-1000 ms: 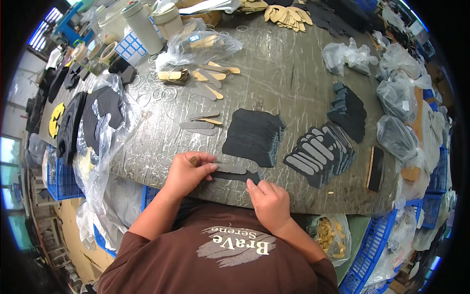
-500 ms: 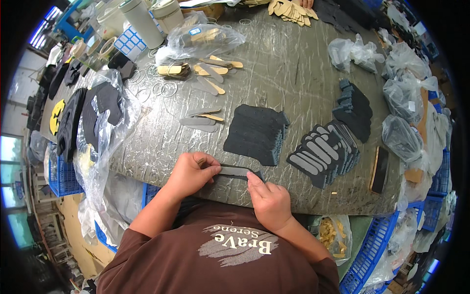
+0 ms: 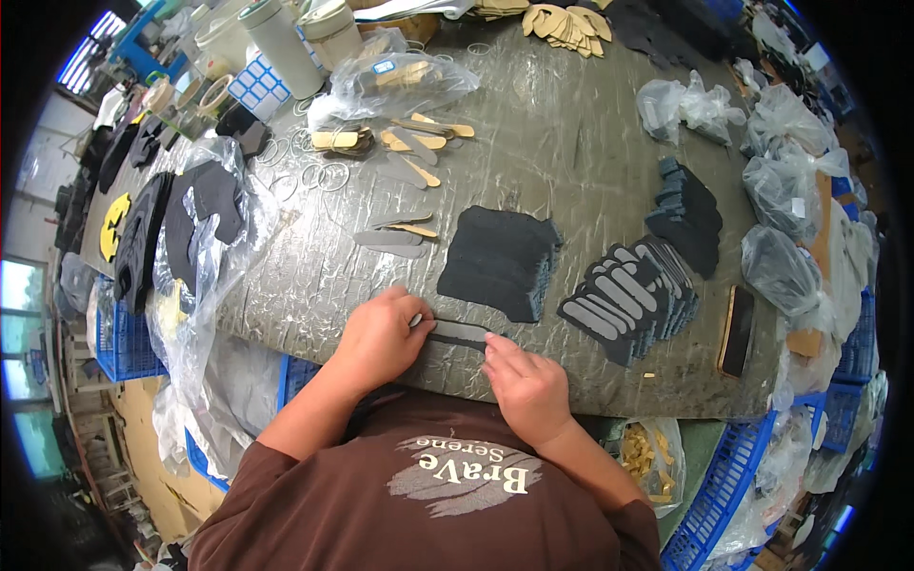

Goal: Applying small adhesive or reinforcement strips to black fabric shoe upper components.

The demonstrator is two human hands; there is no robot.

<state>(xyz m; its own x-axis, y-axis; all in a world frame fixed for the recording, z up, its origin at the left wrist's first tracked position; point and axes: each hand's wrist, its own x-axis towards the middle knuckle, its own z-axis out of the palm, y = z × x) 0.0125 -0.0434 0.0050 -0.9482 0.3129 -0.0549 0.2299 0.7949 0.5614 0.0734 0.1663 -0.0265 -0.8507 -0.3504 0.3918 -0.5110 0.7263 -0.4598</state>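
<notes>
Close to the table's near edge, a dark foam piece carries a grey strip (image 3: 460, 331) lengthwise on its face. My left hand (image 3: 383, 335) is closed at its left end, with a small pale tip showing between the fingers. At the right end, the thumb and fingers of my right hand (image 3: 526, 388) pinch the strip and the foam under it. Beyond my hands lies a stack of dark foam pieces (image 3: 495, 262). To its right is a fanned stack of foam pieces with grey strips (image 3: 624, 295) on them. Several loose grey strips (image 3: 392, 238) lie to the left.
Further back are bundled tan and grey strips (image 3: 343, 141), rubber bands (image 3: 326, 176) and a clear bag (image 3: 405, 86). A phone (image 3: 735, 331) lies at the right, near more dark foam pieces (image 3: 690, 219). Plastic bags (image 3: 783, 266) line the right edge; blue crates (image 3: 719, 490) stand below.
My left hand has shifted slightly up and its fingers have curled in more, with the small pale tip now showing. My right hand stays at the strip's right end.
</notes>
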